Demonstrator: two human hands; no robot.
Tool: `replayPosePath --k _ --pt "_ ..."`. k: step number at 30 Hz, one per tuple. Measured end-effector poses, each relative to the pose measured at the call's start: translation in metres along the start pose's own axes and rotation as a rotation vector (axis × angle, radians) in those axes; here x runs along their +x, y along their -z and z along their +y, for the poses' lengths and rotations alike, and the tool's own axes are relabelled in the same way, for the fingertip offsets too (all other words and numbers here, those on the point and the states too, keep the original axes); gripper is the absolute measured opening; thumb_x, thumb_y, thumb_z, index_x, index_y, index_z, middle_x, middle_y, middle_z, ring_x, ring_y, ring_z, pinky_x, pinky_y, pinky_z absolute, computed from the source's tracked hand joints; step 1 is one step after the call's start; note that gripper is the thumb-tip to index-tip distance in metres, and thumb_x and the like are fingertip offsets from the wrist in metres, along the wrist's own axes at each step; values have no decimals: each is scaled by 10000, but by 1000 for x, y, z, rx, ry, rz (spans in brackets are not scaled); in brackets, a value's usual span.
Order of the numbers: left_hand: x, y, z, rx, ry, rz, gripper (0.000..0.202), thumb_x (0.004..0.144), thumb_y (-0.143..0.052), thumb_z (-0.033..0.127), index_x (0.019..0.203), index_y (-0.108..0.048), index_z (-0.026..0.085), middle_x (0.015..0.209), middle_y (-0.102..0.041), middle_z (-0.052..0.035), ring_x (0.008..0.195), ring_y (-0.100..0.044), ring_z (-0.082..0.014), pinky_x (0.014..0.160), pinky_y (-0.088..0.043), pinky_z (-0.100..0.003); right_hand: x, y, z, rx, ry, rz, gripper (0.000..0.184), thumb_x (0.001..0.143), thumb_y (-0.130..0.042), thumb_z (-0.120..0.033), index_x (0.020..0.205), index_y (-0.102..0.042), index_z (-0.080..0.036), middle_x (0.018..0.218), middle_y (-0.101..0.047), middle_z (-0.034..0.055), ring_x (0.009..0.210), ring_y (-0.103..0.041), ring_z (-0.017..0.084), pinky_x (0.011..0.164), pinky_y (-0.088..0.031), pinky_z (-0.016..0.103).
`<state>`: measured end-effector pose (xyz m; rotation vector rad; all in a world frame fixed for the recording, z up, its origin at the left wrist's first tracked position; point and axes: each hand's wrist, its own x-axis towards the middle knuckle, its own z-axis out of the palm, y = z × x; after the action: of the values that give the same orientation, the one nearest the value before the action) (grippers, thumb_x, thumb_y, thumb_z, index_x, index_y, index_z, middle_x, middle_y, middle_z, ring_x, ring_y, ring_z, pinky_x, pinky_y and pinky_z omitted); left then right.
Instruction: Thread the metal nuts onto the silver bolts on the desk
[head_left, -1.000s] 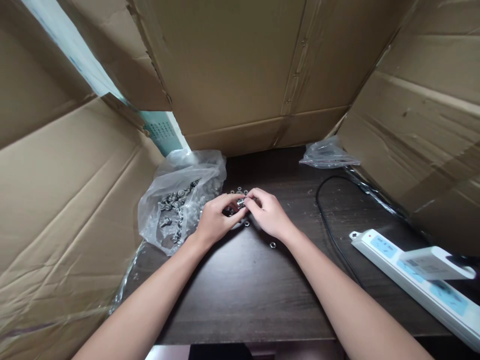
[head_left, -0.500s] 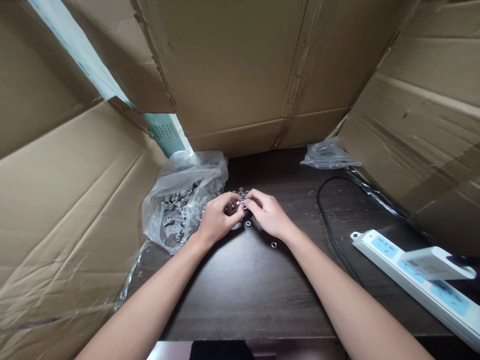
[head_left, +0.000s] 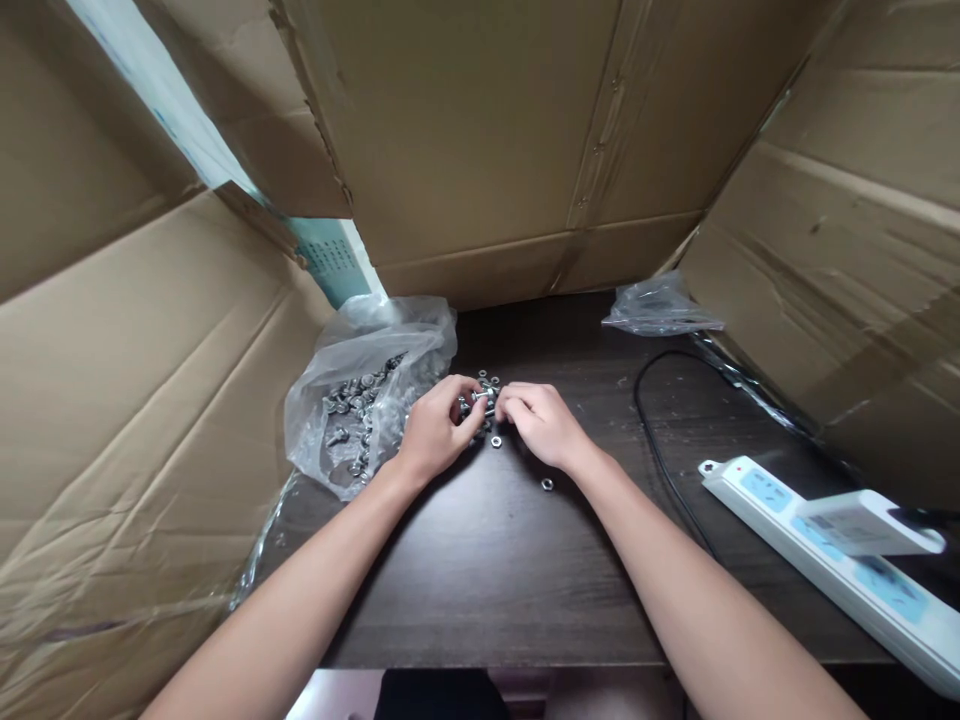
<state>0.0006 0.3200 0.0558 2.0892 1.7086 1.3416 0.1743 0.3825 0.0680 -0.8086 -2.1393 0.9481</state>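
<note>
My left hand is closed, its thumb and forefinger pinching a small metal bolt that points to the right. Just beyond the bolt's right end is my right hand, with curled fingers pressed together; whether they hold anything is hidden. Beneath and behind both hands lies a loose pile of nuts, partly covered by the fingers. Closer to me, one hex nut and another nut lie apart on the dark table. An open clear plastic bag of many bolts is left of my left hand.
Cardboard walls enclose the table at the back and sides. A folded plastic bag lies at the back right. A black cable curves along the right, near a white power strip with a white plug in it.
My right hand has drawn slightly right, its fingers coming off the bolt and curling. The bolt stays in my left hand, more of its right end showing.
</note>
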Motion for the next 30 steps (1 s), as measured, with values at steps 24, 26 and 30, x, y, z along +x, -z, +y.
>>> replayPosePath --k 24,26,30 --pt "-3 -1 -1 15 -61 -68 137 962 -600 260 1071 -671 217 869 -642 -3 613 -509 -105 668 -456 -243 -2 -4 -1 -21 -36 63 268 987 -432 -304 781 -572 -205 769 -638 9 738 -577 181 685 -360 282" --pt "-4 -1 -1 11 -58 -64 135 954 -607 256 1065 -673 218 854 -636 4 599 -503 -101 652 -450 -240 -2 -4 -2 -23 -31 63 264 989 -437 -310 784 -567 -206 775 -642 11 740 -580 182 688 -366 282" --pt "-4 -2 -1 7 -54 -56 124 945 -615 256 1047 -673 217 819 -627 12 575 -496 -96 626 -436 -237 -2 -5 0 -56 -51 51 344 1016 -407 -346 716 -506 -209 714 -605 11 681 -550 177 654 -345 287"
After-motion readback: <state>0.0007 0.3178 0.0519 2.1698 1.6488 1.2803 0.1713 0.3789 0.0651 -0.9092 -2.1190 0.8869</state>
